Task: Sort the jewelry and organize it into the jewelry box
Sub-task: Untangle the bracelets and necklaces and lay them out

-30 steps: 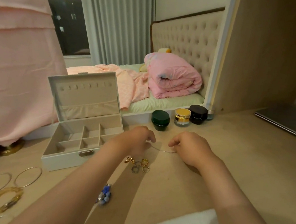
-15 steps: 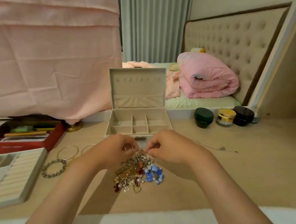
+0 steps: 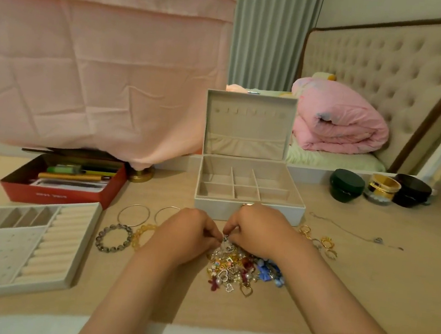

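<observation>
Centre frame, just below the middle: left hand [image 3: 186,233] and right hand [image 3: 259,231] meet fingertip to fingertip, both pinched on one small silvery piece [image 3: 224,239] at the top edge of the jewelry pile [image 3: 241,270]. Hands together, clamped on that piece; cannot tell what kind of item it is, too small and half covered by fingers.

Key relation: jewelry box [image 3: 247,210] sits directly above the hands in frame, lid up, front wall just beyond the right hand's knuckles. Its compartments look empty, so sorting has barely started as I judge it. The right hand is nearer to the box; the straight path for a drop runs up-frame, over the front wall. The pile spreads to the lower right of the hands, long axis roughly left-right; the held piece may be tangled in it, so a lift could drag neighbours.

Other task items: bangles and beaded bracelets [image 3: 114,237] at centre left, gold rings [image 3: 323,244] right of the right hand, thin chain necklace [image 3: 348,230] further right, lying on a diagonal on the bench [image 3: 364,288]. Insert tray [image 3: 18,244] at lower left, cut off by the frame edge.

Hidden: box clasp mostly behind the right hand, pile's left part under the left hand, fingertips' exact grip. Jars [image 3: 347,185] at right and red box [image 3: 59,181] at left, not task things.
</observation>
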The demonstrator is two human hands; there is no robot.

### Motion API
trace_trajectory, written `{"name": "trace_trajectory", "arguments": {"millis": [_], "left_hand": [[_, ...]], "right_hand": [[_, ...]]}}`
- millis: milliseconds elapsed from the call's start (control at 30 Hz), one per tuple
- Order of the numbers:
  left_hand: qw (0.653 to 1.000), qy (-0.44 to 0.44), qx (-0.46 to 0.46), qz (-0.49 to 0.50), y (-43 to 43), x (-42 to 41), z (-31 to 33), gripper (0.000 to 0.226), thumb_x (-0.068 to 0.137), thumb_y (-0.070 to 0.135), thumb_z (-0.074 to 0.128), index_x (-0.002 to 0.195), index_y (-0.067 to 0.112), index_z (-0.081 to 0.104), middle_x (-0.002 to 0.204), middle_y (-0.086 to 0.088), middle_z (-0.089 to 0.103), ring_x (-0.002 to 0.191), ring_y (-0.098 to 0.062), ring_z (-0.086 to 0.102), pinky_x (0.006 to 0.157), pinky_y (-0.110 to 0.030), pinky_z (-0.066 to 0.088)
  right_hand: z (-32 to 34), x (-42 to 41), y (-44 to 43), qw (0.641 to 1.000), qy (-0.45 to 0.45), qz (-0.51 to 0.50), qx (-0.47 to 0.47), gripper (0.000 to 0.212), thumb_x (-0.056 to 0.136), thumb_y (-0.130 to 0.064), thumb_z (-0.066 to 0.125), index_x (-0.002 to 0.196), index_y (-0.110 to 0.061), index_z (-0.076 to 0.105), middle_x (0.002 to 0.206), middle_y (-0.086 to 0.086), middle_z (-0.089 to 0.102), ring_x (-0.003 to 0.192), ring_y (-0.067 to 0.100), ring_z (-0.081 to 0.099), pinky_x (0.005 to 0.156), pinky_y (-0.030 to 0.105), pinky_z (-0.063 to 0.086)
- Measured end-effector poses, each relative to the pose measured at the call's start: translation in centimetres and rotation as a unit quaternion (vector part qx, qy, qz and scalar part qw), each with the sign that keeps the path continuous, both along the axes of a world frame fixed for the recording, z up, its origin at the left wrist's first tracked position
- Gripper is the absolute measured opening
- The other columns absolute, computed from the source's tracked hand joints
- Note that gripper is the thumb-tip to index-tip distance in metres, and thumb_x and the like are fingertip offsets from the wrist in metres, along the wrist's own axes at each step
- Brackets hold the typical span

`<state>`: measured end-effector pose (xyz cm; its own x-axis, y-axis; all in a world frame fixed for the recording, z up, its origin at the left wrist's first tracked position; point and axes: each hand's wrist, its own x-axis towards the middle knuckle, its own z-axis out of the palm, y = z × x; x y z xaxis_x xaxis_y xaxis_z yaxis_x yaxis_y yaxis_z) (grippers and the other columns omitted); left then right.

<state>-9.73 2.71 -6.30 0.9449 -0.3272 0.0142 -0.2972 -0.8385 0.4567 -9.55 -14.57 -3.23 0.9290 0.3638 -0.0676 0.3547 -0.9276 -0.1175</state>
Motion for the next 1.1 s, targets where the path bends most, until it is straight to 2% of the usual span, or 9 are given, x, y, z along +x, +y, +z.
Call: {"name": "trace_trajectory", "arguments": {"millis": [267, 333, 400, 467, 567, 667, 833, 1000, 1100], "left_hand": [[0.999, -0.039, 0.011, -0.013, -0.3, -0.3, -0.3, 0.012, 0.093, 0.030, 0.060, 0.086, 0.032, 0.069, 0.084, 0.015, 0.057, 0.081, -0.006, 0.057, 0.073, -0.026, 0.050], [0.999, -0.034, -0.020, 0.001, 0.0, -0.3, -0.1, 0.012, 0.095, 0.029, 0.057, 0.086, 0.033, 0.063, 0.087, 0.014, 0.060, 0.081, -0.007, 0.057, 0.073, -0.027, 0.050], [0.995, -0.024, -0.091, 0.016, 0.1, -0.3, 0.2, 0.011, 0.097, 0.025, 0.056, 0.094, 0.032, 0.064, 0.093, 0.014, 0.063, 0.084, -0.002, 0.057, 0.070, -0.019, 0.045], [0.981, 0.000, -0.191, 0.022, -0.1, -0.3, 0.5, 0.015, 0.098, 0.022, 0.058, 0.107, 0.031, 0.066, 0.100, 0.015, 0.066, 0.092, 0.003, 0.059, 0.076, -0.013, 0.044], [0.938, 0.079, -0.337, -0.008, -0.8, -0.5, 0.7, 0.024, 0.097, 0.017, 0.062, 0.119, 0.025, 0.067, 0.107, 0.007, 0.073, 0.100, -0.004, 0.067, 0.091, -0.024, 0.052], [0.898, 0.145, -0.414, -0.026, -1.1, -1.0, 1.0, 0.021, 0.095, 0.011, 0.065, 0.115, 0.016, 0.069, 0.097, -0.007, 0.076, 0.090, -0.013, 0.072, 0.082, -0.029, 0.056], [0.884, 0.189, -0.424, -0.048, -0.3, -1.2, 1.9, 0.019, 0.098, 0.014, 0.059, 0.106, 0.001, 0.068, 0.076, -0.001, 0.069, 0.073, -0.016, 0.062, 0.077, -0.029, 0.051], [0.902, 0.202, -0.378, -0.055, 0.8, -1.6, 3.1, 0.019, 0.100, 0.020, 0.056, 0.098, 0.016, 0.075, 0.067, 0.003, 0.061, 0.068, -0.011, 0.058, 0.074, -0.025, 0.050], [0.910, 0.204, -0.357, -0.048, 1.3, -1.9, 3.7, 0.021, 0.100, 0.019, 0.057, 0.091, 0.018, 0.076, 0.065, 0.001, 0.058, 0.067, -0.012, 0.057, 0.074, -0.025, 0.048]], "right_hand": [[0.0, 0.1, -1.4, 0.997, 0.032, -0.026, 0.058, 0.011, 0.088, -0.041, 0.072, 0.086, -0.030, 0.071, 0.068, -0.014, 0.056, 0.073, 0.006, 0.056, 0.066, 0.027, 0.043], [0.3, 0.1, -1.9, 0.992, 0.047, -0.029, 0.114, 0.011, 0.089, -0.038, 0.073, 0.084, -0.029, 0.070, 0.071, -0.012, 0.060, 0.070, 0.004, 0.056, 0.069, 0.028, 0.048], [0.8, 0.0, -2.3, 0.978, 0.055, -0.031, 0.197, 0.008, 0.090, -0.034, 0.073, 0.084, -0.029, 0.070, 0.079, -0.010, 0.067, 0.074, 0.006, 0.063, 0.075, 0.031, 0.055], [1.5, -0.1, -2.5, 0.954, 0.070, -0.034, 0.289, 0.010, 0.092, -0.028, 0.072, 0.082, -0.028, 0.069, 0.077, -0.006, 0.070, 0.068, 0.011, 0.068, 0.065, 0.029, 0.055], [2.4, -0.3, -2.5, 0.908, 0.092, -0.047, 0.407, 0.005, 0.093, -0.019, 0.071, 0.090, -0.017, 0.070, 0.078, 0.006, 0.074, 0.064, 0.024, 0.072, 0.049, 0.031, 0.049], [3.1, -0.6, -2.4, 0.859, 0.113, -0.050, 0.497, 0.005, 0.093, -0.008, 0.069, 0.095, -0.003, 0.068, 0.077, 0.010, 0.075, 0.060, 0.022, 0.070, 0.045, 0.029, 0.050], [3.6, -0.6, -2.3, 0.780, 0.131, -0.070, 0.608, 0.008, 0.094, -0.002, 0.066, 0.102, -0.004, 0.067, 0.084, 0.013, 0.074, 0.059, 0.020, 0.065, 0.048, 0.028, 0.055], [4.0, -0.5, -2.6, 0.728, 0.146, -0.066, 0.667, 0.023, 0.099, 0.000, 0.055, 0.113, -0.007, 0.072, 0.082, 0.007, 0.065, 0.066, 0.017, 0.063, 0.052, 0.027, 0.056], [4.4, -0.6, -2.7, 0.721, 0.145, -0.072, 0.674, 0.027, 0.099, 0.005, 0.049, 0.109, -0.004, 0.072, 0.079, 0.008, 0.059, 0.066, 0.018, 0.062, 0.054, 0.028, 0.057]]}}
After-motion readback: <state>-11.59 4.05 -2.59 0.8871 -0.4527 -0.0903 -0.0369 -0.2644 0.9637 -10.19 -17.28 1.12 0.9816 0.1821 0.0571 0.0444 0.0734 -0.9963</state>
